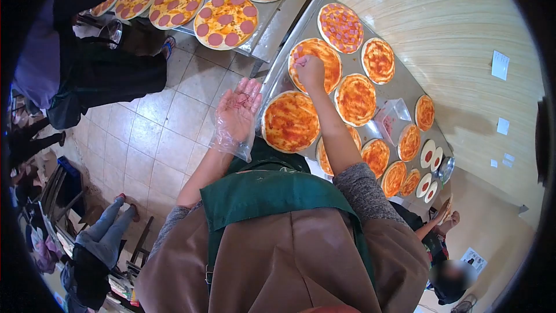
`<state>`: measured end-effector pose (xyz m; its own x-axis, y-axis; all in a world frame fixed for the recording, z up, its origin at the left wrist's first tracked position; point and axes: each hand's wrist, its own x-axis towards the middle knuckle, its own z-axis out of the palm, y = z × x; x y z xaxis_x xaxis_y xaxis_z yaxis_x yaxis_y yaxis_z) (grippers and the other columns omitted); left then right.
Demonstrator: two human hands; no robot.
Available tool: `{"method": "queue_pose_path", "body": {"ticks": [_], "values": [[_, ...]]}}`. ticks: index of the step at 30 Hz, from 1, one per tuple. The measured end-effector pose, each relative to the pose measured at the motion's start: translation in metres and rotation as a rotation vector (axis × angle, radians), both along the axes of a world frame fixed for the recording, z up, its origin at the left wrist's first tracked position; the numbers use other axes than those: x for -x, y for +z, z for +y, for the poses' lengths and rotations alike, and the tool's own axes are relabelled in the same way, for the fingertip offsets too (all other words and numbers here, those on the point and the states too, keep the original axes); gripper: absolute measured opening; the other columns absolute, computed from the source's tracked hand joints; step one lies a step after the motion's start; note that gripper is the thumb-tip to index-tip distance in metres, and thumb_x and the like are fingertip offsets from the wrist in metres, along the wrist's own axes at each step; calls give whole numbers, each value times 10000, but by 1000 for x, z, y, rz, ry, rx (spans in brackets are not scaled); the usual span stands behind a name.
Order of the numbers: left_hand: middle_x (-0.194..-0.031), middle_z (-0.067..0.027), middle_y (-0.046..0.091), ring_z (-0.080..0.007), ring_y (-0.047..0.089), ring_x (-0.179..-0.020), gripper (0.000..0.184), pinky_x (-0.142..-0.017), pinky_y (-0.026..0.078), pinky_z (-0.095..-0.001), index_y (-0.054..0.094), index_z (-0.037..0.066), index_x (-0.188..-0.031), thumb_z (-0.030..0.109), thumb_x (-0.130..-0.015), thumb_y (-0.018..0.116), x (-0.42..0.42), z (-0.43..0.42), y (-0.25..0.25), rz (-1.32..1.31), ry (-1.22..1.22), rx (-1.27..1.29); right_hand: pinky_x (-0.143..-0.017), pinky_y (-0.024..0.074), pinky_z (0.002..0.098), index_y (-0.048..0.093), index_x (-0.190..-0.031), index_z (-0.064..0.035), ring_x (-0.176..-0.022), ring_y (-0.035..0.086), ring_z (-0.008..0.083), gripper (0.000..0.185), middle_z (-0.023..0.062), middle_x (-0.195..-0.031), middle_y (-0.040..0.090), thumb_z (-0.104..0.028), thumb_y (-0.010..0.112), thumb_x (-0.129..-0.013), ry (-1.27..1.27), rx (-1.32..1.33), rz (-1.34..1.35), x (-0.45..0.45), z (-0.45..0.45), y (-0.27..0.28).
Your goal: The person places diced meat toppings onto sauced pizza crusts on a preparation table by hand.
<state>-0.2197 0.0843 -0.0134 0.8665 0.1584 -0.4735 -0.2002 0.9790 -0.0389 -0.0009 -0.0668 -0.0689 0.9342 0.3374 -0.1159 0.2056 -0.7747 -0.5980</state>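
My right hand [310, 72] is closed in a pinch, fingers down, over a sauced pizza base [330, 58]. A few pink ham pieces lie on that base by the fingertips; those inside the pinch are mostly hidden. In a clear plastic glove, my left hand [237, 107] is turned palm up with fingers stretched out, small reddish bits on its palm. Nearest to it lies another base spread with red sauce [291, 122]. Farther back sits a pizza covered with diced ham [340, 28]. A clear plastic container [392, 120] with some diced ham inside stands among the bases.
More sauced bases [355, 99] cover the metal table along the wall [452, 40]. Small white bases with red centres [427, 153] and a metal bowl [446, 169] are at its far end. Pepperoni pizzas [226, 22] fill another table. Other people [98, 69] stand and sit around.
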Motion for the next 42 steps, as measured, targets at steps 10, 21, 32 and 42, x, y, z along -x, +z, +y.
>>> {"method": "queue_pose_path", "body": {"ticks": [10,21,32,42], "values": [[-1396,-167,547,-301,476,-1347,473,-1145,353,-440,543,9,-1332,332,-993,473,1,2,-1,-4,27,18,-702,549,362,753,-962,-24,-779,701,274,189,183,-949,651,18,596,-866,83,-76,-22,-4,3,18],[-1381,-167,560,-293,485,-1339,479,-1139,357,-430,543,5,-1330,335,-991,468,-1,-2,1,15,19,17,-769,530,431,773,-894,-107,-875,654,343,169,183,-905,644,-74,616,-841,262,73,-164,2,-17,8],[-1363,-171,571,-303,481,-1338,457,-1147,346,-467,547,-9,-1321,304,-1007,436,-4,-5,1,-58,7,42,-679,539,336,711,-851,-30,-719,690,201,121,99,-787,717,-104,778,-782,54,-43,99,12,-27,8],[-1422,-184,521,-307,438,-1376,489,-1167,320,-450,504,-8,-1363,319,-1006,435,-6,-6,10,-71,-53,30,-667,528,376,672,-782,-27,-705,676,261,147,129,-768,698,-118,784,-754,10,68,-18,20,-20,9]]}}
